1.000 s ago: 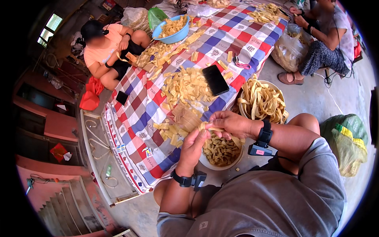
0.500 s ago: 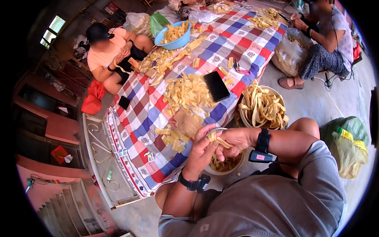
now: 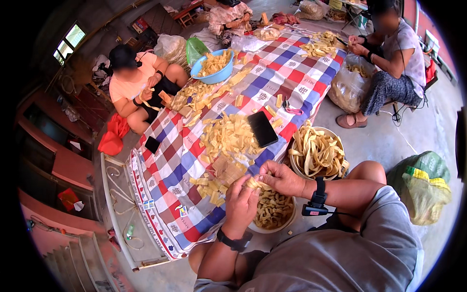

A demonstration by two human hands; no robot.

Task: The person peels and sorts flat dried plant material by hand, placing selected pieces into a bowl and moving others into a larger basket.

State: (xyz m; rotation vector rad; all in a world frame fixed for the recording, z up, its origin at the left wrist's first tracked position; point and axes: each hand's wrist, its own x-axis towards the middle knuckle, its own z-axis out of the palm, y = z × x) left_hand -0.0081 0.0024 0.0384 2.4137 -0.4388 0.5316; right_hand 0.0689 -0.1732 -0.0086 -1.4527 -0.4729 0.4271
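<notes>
My left hand (image 3: 242, 202) and my right hand (image 3: 287, 178) meet above the near table edge. Both are closed on a pale yellow flat strip (image 3: 252, 184), folded or twisted between the fingertips. Part of the strip is hidden by my fingers. Just below sits a white bowl (image 3: 268, 230) holding many small twisted yellow pieces (image 3: 273, 210). Past my right wrist, a round basin (image 3: 332, 130) is heaped with long yellow strips (image 3: 317, 152). In front of my left hand, short flat pieces (image 3: 228, 137) lie piled on the checked tablecloth (image 3: 182, 168).
A large black phone (image 3: 262, 129) lies beside the pile, a smaller one (image 3: 152, 144) near the left edge. Pink-handled scissors (image 3: 293, 111) and a blue basin (image 3: 213, 78) are farther off. A green-and-yellow sack (image 3: 423, 182) stands at right. Several people sit around the table.
My hands have come slightly down and left, still with the strip, uncovering more of the bowl. My right fingers now pinch its top. The view has shifted, showing more of the far side.
</notes>
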